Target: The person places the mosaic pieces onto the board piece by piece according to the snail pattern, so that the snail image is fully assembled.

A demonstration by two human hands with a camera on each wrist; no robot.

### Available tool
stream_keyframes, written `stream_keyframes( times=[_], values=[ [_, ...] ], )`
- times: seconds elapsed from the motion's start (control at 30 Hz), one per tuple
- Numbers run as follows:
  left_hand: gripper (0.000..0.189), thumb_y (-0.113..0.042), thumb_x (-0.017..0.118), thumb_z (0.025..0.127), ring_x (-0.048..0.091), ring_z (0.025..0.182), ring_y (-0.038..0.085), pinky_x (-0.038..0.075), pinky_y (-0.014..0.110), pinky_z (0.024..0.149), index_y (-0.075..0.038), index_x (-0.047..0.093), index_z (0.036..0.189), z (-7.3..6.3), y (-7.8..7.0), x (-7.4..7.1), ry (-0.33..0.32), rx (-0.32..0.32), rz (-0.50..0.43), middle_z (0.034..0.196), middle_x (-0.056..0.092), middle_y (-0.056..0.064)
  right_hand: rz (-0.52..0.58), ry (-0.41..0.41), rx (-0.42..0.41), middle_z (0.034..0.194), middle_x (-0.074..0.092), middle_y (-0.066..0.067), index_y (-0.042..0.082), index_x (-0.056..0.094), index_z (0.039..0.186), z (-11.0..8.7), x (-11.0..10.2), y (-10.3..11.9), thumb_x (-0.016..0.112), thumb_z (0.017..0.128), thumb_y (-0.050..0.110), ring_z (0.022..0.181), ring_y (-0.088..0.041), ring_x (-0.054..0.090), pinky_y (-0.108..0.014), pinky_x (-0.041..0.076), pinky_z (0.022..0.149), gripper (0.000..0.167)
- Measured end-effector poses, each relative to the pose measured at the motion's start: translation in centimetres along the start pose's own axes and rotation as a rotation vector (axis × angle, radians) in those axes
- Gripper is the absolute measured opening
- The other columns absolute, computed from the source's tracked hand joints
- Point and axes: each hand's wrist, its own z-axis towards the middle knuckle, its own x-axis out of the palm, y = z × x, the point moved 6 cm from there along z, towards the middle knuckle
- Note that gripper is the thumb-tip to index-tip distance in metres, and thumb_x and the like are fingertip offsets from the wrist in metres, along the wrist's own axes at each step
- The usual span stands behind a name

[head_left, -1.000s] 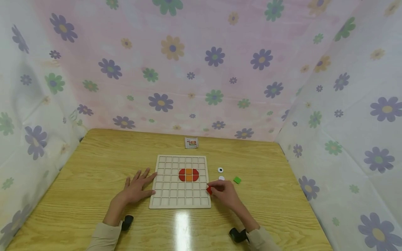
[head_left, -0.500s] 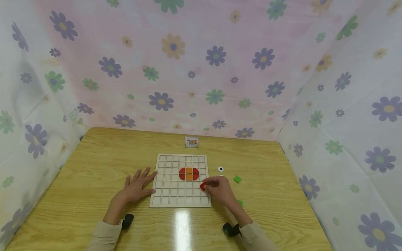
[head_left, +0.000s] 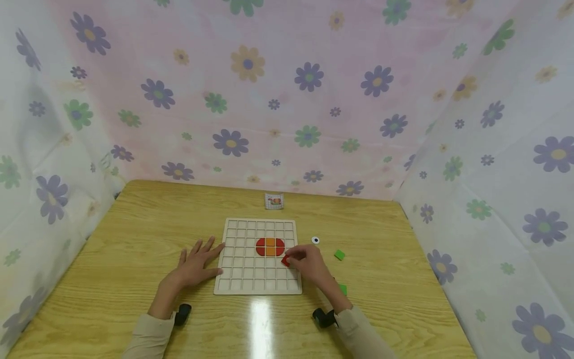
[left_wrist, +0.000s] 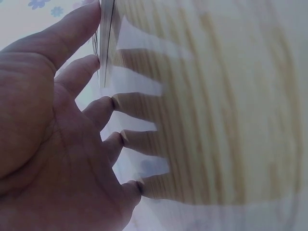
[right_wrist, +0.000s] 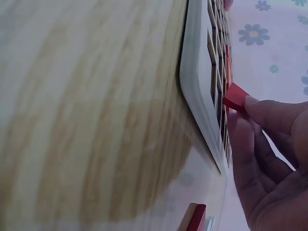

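Note:
A pale wooden grid board (head_left: 233, 281) lies on the table, with red pieces (head_left: 260, 248) and orange pieces (head_left: 270, 242) set in its cells as a rounded block. My right hand (head_left: 310, 264) pinches a small red tile (right_wrist: 236, 96) between thumb and finger, over the board's right part, just below and right of that block. Seen from the right wrist, the tile is tilted above the grid. My left hand (head_left: 195, 267) lies with fingers spread at the board's left edge, thumb and a fingertip touching it; the left wrist view shows its other fingertips on the tabletop.
Right of the board lie a white disc with a black dot (head_left: 315, 240), a green tile (head_left: 339, 255) and another green piece (head_left: 343, 289) partly behind the right wrist. A small picture card (head_left: 274, 201) lies behind the board. Flowered cloth (head_left: 287, 99) walls the table.
My right hand has carried the red tile leftward and slightly away from me, from the board's right edge to over its cells. The left hand has stayed in place.

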Motion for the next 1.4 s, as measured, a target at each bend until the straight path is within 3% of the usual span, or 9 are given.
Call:
stream_keyframes(
  times=[0.37,0.87,1.4],
  values=[
    [0.073,-0.034,0.07,0.097,0.003,0.149,0.059,-0.005,0.082,0.108,-0.008,0.039,0.157,0.0,-0.1,-0.1,0.001,0.0,-0.002,0.166,0.016,0.027,-0.02,0.035,-0.035,0.094,0.075,-0.012,0.0,0.078,0.1,0.7,0.6,0.1,0.069,0.095,0.0,0.075,-0.013,0.06,-0.023,0.049,0.065,0.01],
    [0.073,-0.035,0.07,0.096,0.004,0.149,0.059,-0.004,0.082,0.108,-0.008,0.039,0.157,0.0,0.0,-0.2,0.0,0.001,0.006,0.166,0.016,0.027,-0.059,0.068,0.026,0.092,0.075,-0.009,0.001,0.079,0.097,0.8,1.4,0.4,0.071,0.095,0.006,0.076,-0.01,0.062,-0.024,0.051,0.068,0.009],
    [0.073,-0.035,0.07,0.096,0.004,0.149,0.059,-0.004,0.082,0.107,-0.008,0.04,0.157,0.0,-0.1,-0.3,0.001,0.005,0.003,0.166,0.016,0.028,-0.119,0.118,0.0,0.083,0.073,-0.002,0.007,0.078,0.089,1.2,1.9,0.1,0.076,0.092,0.01,0.07,-0.007,0.06,-0.023,0.05,0.063,0.005]
  ],
)
